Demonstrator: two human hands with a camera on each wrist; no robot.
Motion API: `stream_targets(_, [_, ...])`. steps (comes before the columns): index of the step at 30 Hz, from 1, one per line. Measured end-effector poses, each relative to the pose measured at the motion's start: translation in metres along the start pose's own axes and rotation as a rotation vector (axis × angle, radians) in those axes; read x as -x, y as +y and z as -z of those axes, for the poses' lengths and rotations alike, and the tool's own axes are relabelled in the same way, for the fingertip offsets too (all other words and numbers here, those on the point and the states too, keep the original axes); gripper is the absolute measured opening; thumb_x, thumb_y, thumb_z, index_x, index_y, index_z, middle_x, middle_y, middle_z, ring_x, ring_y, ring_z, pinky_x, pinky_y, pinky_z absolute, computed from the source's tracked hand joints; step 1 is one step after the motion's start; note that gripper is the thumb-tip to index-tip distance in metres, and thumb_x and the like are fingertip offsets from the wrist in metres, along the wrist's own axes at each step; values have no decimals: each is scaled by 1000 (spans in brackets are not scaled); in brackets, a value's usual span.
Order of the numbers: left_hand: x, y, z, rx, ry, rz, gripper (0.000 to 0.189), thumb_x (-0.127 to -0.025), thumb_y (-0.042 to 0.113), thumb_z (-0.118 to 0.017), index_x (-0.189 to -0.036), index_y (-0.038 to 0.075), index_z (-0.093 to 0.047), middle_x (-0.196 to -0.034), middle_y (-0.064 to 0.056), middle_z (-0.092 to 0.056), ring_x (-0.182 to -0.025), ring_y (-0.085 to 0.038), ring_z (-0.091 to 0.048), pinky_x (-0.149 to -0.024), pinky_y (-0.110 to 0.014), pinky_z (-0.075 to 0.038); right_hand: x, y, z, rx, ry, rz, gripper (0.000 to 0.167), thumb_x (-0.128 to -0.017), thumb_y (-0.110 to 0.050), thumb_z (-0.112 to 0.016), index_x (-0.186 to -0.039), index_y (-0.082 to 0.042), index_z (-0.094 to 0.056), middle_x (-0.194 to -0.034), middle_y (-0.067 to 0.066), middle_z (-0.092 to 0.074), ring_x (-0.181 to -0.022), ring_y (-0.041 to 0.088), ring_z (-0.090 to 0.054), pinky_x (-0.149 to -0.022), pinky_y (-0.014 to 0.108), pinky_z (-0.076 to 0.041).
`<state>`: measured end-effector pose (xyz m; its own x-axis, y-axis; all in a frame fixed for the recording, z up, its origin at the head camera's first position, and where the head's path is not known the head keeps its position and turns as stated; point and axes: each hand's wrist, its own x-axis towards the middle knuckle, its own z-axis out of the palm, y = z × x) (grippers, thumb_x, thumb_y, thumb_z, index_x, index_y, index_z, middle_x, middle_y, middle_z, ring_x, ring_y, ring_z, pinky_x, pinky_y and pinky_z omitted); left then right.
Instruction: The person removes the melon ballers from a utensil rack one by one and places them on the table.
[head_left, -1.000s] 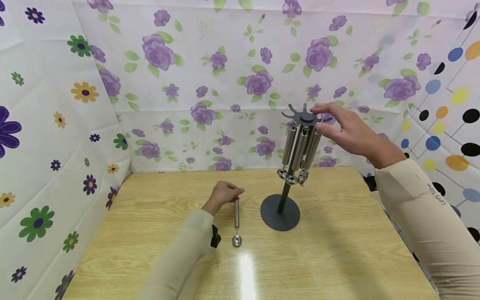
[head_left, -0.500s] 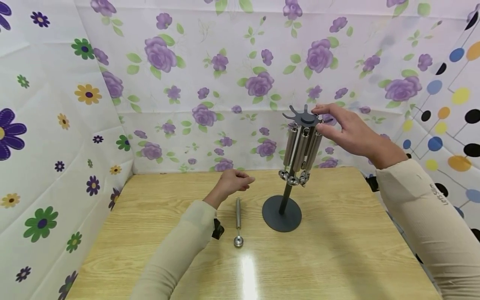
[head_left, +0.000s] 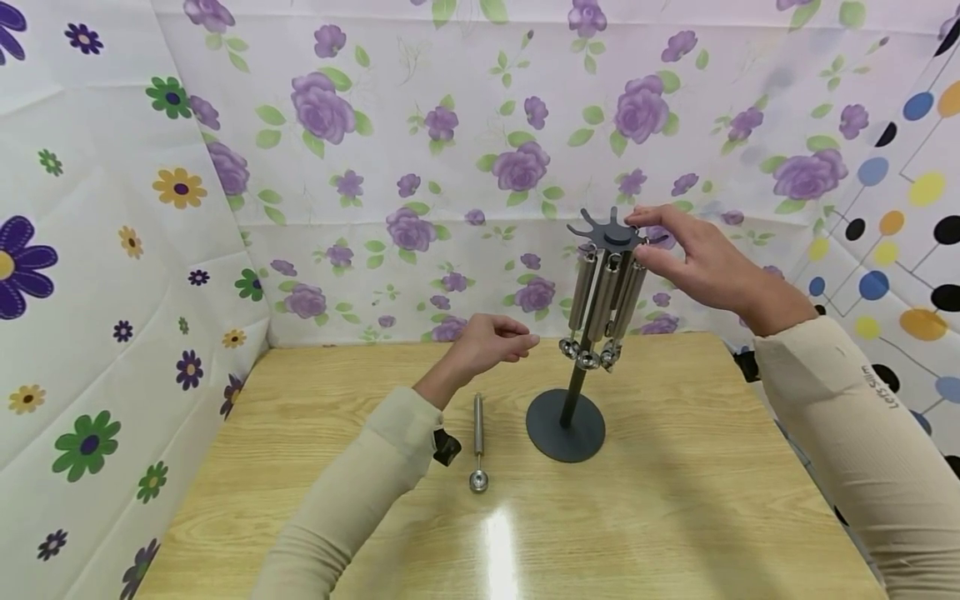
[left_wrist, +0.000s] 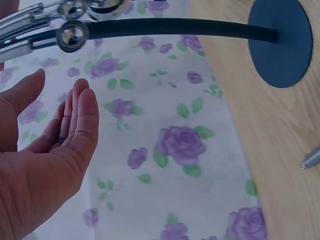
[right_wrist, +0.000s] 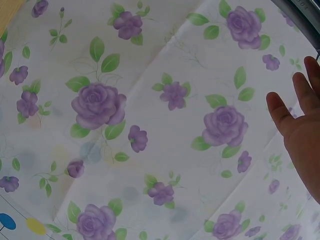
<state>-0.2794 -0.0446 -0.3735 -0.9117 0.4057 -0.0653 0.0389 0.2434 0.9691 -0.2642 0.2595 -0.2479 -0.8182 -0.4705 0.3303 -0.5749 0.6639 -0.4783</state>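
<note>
A dark rotating-style utensil stand [head_left: 617,238] with hooked prongs rises from a round base [head_left: 566,426]. Several steel melon ballers [head_left: 600,304] hang from it, their small round heads down. At the top, the thumb and index finger of my right hand [head_left: 701,267] grip the stand's rim at a prong; the right wrist view shows only part of that hand [right_wrist: 305,120]. My left hand [head_left: 487,343] is in the air left of the stand, holding nothing, its fingers loosely bent. Below it, another melon baller [head_left: 478,442] lies on the table, head toward me.
The wooden table [head_left: 300,467] carries the stand right of its middle. Behind it hangs a cloth with purple flowers [head_left: 521,167]. Patterned cloths also close off the left and right sides.
My left hand has moved up and right, away from the handle end of the melon baller on the table, toward the stand. My right hand has stayed at the stand's top.
</note>
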Motion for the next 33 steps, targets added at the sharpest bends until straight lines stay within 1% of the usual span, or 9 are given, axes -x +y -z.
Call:
stream_targets(2, [2,7,-1,-5,-6,-30,31,-96,18,-70,-118,-3,-67,-104,-16,-71,-88,-22,-70,-82,-31,-59,0,0,0,-2,-1,-3,52,-104,-37,-52,-147,-9,-45,-159,15,-33,-143,42,-29,-110,70,-24])
stream_targets(5, [4,18,-2,-14,-9,-71,32,-97,18,-70,-121,-3,-66,-106,-16,-71,-92,-23,-70,-83,-31,-59,0,0,0,-4,0,-7,52,-104,-36,-53,-147,-9,-45,-159,15,-33,-143,41,-29,-110,70,-24])
stream_targets(10, [7,35,-7,-49,18,-127,37,-96,19,-71,-127,-1,-65,-115,-13,-69,-98,-22,-68,-82,-31,-58,0,1,0,-4,1,-7,52,-103,-36,-53,-147,-10,-45,-158,14,-33,-144,41,-29,-110,70,-24])
stream_targets(13, [7,44,-10,-79,29,-160,37,-95,20,-72,-127,1,-66,-117,-11,-69,-101,-21,-67,-85,-30,-57,-1,1,0,-8,-2,-9,52,-104,-36,-52,-147,-9,-44,-159,14,-33,-144,41,-29,-109,70,-24])
stream_targets(16, [6,52,-14,-85,22,-183,38,-95,19,-72,-129,2,-66,-119,-10,-69,-105,-20,-66,-89,-28,-56,-1,1,0,-11,-5,-14,52,-104,-37,-52,-148,-9,-44,-159,14,-33,-143,41,-29,-109,70,-24])
stream_targets(22, [2,65,-24,-82,7,-199,42,-94,17,-73,-133,4,-63,-125,-10,-66,-111,-19,-64,-91,-27,-54,-1,0,0,-26,-11,-40,53,-104,-37,-51,-149,-10,-43,-159,14,-32,-144,41,-28,-109,70,-24])
stream_targets(26, [0,72,-31,-92,25,-219,38,-93,15,-73,-129,4,-66,-120,-9,-69,-107,-19,-66,-88,-27,-56,-1,-2,-1,-46,-17,-48,53,-104,-36,-51,-149,-10,-42,-159,14,-31,-144,41,-27,-109,70,-23])
stream_targets(30, [-2,74,-36,-121,51,-231,32,-94,15,-73,-123,4,-69,-114,-8,-70,-101,-18,-67,-85,-26,-56,-1,-1,-1,-55,-18,-45,53,-104,-36,-51,-149,-9,-42,-159,15,-31,-145,41,-27,-110,70,-23])
stream_targets(33, [-3,75,-37,-149,70,-235,29,-95,15,-72,-122,5,-70,-113,-7,-70,-100,-17,-67,-83,-26,-56,-1,0,-1,-51,-13,-41,53,-104,-36,-51,-149,-9,-42,-159,15,-31,-145,40,-27,-110,70,-23])
